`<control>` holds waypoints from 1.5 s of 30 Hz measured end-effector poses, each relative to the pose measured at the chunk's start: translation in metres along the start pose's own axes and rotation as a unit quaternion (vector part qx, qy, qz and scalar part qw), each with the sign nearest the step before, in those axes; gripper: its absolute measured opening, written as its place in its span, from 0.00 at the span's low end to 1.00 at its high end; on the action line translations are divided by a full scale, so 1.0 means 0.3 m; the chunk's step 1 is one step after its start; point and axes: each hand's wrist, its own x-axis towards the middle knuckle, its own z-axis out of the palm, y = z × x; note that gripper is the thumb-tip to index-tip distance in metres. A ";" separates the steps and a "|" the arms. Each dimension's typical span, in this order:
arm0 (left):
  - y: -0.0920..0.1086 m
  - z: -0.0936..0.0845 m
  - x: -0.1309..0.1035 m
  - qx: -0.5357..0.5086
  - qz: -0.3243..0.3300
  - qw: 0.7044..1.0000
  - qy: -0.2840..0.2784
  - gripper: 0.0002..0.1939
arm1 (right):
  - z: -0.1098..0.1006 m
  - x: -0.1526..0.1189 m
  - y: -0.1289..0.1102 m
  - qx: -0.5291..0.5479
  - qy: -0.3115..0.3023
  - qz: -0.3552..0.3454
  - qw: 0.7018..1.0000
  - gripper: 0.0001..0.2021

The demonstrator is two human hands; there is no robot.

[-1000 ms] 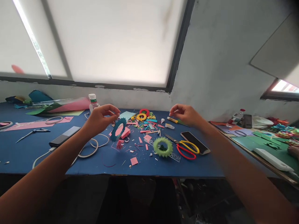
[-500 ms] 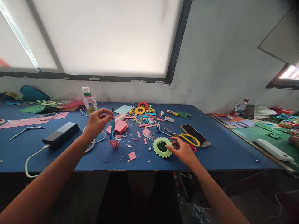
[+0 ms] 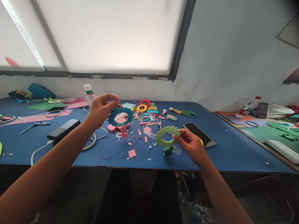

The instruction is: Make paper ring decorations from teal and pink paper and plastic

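Note:
Raised over the table, my left hand (image 3: 104, 109) pinches at the upper left of a teal toothed paper ring (image 3: 111, 119), which faces the camera. A pink paper piece (image 3: 123, 132) shows just below that ring. My right hand (image 3: 190, 143) grips the right edge of a light green toothed paper ring (image 3: 161, 141), held upright. Beneath the green ring is a small dark green paper piece (image 3: 167, 151). Between the hands, a pink paper square (image 3: 132, 153) and small scraps lie on the blue table (image 3: 93, 158).
Behind the hands are a paper scrap pile (image 3: 151, 115), yellow ring (image 3: 141, 108), red ring (image 3: 145, 102) and glue stick (image 3: 175, 110). A phone (image 3: 201, 134) lies at right, partly behind my right hand. A black device (image 3: 63, 130) with a white cable and a bottle (image 3: 89, 95) stand left.
My left hand has risen and moved right; its teal ring has turned from edge-on to facing the camera. My right hand has lifted and tilted up the light green ring.

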 end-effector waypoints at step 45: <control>-0.630 0.477 0.705 0.510 -0.082 0.800 -0.307 0.16 | 0.172 0.387 0.222 -0.205 -0.112 -0.167 0.958 0.05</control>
